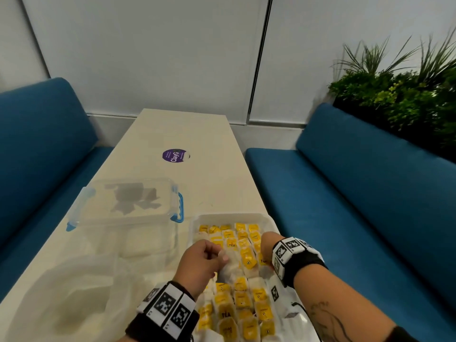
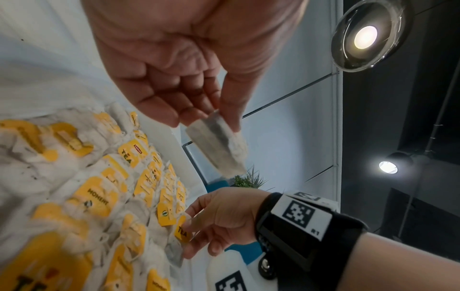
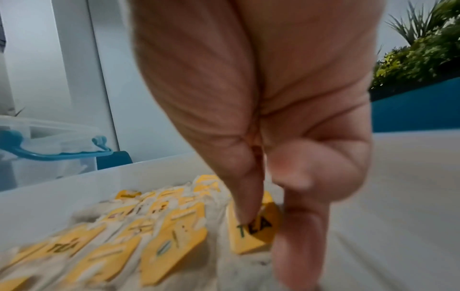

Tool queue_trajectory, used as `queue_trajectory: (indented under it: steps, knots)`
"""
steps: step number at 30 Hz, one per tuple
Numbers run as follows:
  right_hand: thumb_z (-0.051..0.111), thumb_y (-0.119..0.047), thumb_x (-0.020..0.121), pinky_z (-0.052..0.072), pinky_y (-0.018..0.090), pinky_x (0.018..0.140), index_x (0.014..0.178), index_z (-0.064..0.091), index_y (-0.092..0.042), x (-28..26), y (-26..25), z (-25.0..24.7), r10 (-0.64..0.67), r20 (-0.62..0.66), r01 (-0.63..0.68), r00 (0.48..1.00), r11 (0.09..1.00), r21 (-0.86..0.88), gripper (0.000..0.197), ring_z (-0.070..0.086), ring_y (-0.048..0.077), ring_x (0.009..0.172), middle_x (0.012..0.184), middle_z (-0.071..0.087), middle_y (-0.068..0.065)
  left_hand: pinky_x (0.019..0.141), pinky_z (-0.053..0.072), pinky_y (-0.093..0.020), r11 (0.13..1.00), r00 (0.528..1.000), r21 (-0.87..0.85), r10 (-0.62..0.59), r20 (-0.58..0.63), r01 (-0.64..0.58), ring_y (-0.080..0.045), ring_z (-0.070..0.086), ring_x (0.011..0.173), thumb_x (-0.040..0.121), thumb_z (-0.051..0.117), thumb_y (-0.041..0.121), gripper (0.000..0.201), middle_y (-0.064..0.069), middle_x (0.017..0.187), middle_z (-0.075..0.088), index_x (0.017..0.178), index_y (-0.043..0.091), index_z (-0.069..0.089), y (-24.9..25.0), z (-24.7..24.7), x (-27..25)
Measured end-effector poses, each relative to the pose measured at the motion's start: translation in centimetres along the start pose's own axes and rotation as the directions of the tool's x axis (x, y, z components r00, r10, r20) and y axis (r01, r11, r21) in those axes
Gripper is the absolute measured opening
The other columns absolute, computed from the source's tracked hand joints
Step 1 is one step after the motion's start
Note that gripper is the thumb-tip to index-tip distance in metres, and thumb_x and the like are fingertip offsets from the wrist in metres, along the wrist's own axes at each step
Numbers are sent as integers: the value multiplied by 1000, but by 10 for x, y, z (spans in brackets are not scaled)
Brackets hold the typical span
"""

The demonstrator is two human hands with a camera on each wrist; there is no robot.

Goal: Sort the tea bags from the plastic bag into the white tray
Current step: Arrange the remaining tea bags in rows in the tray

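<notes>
The white tray (image 1: 222, 215) lies in front of me, filled with rows of tea bags (image 1: 243, 299) carrying yellow tags. Above the tray's middle, my left hand (image 1: 222, 255) pinches a plain white tea bag (image 2: 219, 145) between thumb and fingers; the left wrist view shows it hanging free of the rows under that hand (image 2: 211, 120). My right hand (image 1: 267, 245) reaches down at the tray's right side. Its thumb and forefinger pinch the yellow "TEA" tag (image 3: 256, 230) of a tea bag lying in the tray. The crumpled clear plastic bag (image 1: 74, 290) lies on the table to the left.
A clear lidded box with blue handles (image 1: 128, 206) stands behind the plastic bag, left of the tray. A purple round sticker (image 1: 175, 155) marks the table further back. Blue benches (image 1: 357, 193) flank both sides of the table, and plants (image 1: 407, 95) grow at the back right.
</notes>
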State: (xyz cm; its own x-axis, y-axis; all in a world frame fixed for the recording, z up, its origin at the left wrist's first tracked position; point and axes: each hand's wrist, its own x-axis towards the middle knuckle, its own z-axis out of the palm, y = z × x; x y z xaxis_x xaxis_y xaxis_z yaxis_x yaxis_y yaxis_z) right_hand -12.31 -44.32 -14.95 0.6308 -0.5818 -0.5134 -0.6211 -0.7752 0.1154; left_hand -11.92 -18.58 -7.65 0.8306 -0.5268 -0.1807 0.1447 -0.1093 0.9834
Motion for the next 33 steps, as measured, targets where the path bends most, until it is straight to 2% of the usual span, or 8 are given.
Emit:
queue_trajectory:
  steps: [4,5,9,12,17,23,30,33]
  knots:
    - [63,-17,85,47,30,76,75,51,-11,-68,-18,-39,-114,-100,135,988,962,237,16,56,20,75,90,61,9,50,36,-24,1000,1000,-22,-9,14,10,-13,45,56,81,67,-2,17,-2,63,49,79,10,54,1,2,-1]
    - [57,-14,89,44,28,70,64,44,-14,-93,-21,-51,-154,-164,200,974,928,315,28,50,15,64,77,55,6,51,37,-24,1000,1000,-30,-7,11,8,-13,46,57,81,66,-2,17,-2,63,50,79,10,54,2,3,-1]
    - [53,-5,91,38,19,50,83,59,-15,-151,-11,-71,-368,-245,419,897,533,735,15,56,7,61,76,60,-1,54,41,-25,996,1000,-93,1,27,1,-14,46,57,83,63,-4,20,-2,62,49,78,10,50,11,9,-3]
    - [50,11,86,39,22,47,91,65,-19,-171,-6,-66,-532,-307,509,789,287,811,33,59,8,61,79,63,0,56,46,-26,992,992,-119,-16,125,31,-17,54,60,86,60,-1,19,-8,71,55,87,11,45,22,14,-7]
    - [62,13,77,39,19,46,86,72,-30,-174,-2,-55,-609,-321,568,726,266,779,45,49,3,50,80,64,0,46,49,-23,976,964,-198,-36,262,90,-9,61,52,88,57,-1,20,-9,73,61,98,12,45,33,19,-16]
    - [72,2,68,41,17,46,73,72,-23,-183,6,-51,-599,-364,554,713,163,817,26,54,4,53,69,64,0,44,47,-21,975,955,-205,-23,295,87,-8,58,48,87,57,-1,17,-8,72,58,93,13,47,39,21,-25]
    - [77,-4,69,38,17,44,72,62,-9,-187,17,-55,-398,-432,501,809,84,862,16,54,7,51,66,64,3,62,41,-10,979,975,161,95,201,-128,-6,53,77,95,47,4,22,1,94,58,86,23,53,29,2,-28]
    - [65,2,81,34,17,40,70,54,-9,-183,21,-60,-279,-401,459,872,189,868,19,54,7,48,56,62,1,72,37,-15,915,982,364,129,138,-171,-6,49,99,95,46,4,27,4,112,52,84,28,52,18,-20,-31]
